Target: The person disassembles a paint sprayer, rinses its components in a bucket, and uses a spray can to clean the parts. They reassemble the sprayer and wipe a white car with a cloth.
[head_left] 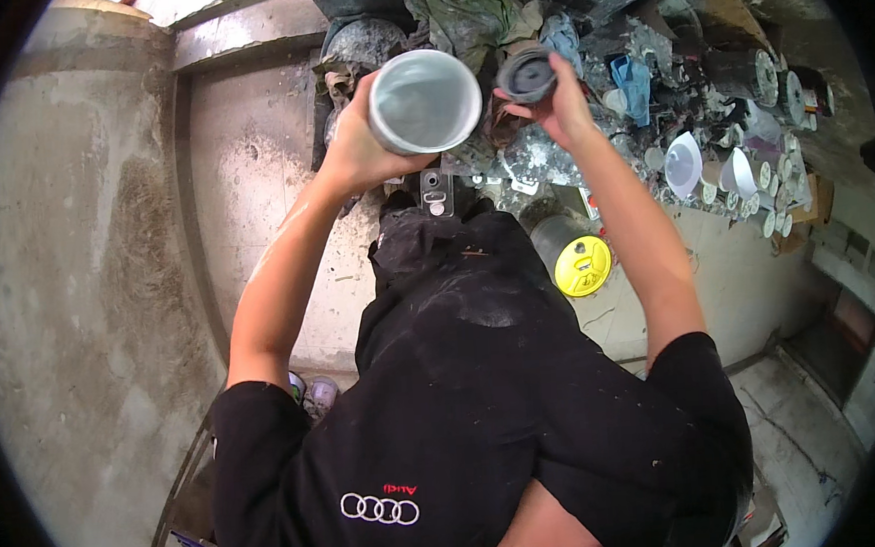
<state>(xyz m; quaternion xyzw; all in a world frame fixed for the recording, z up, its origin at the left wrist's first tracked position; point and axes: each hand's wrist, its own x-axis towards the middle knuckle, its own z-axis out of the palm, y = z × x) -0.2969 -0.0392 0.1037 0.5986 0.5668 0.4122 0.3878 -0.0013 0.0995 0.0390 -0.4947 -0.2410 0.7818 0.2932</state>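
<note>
Nearest, the person's black shirt [464, 382] fills the lower middle. On the floor [307, 271] at the right of the lap stands a bucket with a round yellow lid [582, 266], inside the line of the right forearm. Pale floor also shows between the left forearm and the grey-brown wall [87, 275], whose lower edge runs alongside, leaving that elbow some room.

Beyond the lap, the left hand [354, 143] is curved round the side of a white tub [425, 102], its wide mouth facing up toward the view. The right hand [563, 105], fingers partly bent, grips a small dark round piece [527, 75], perhaps a shallow cup or a lid. A narrow gap parts the two pieces.

Farther off, the dusty surface [549, 156] is crowded up to its near edge: white bowls [683, 165] to the right, a blue cloth-like piece [634, 89] nearer the right hand, and crumpled green cloth [467, 16] behind the tub.
</note>
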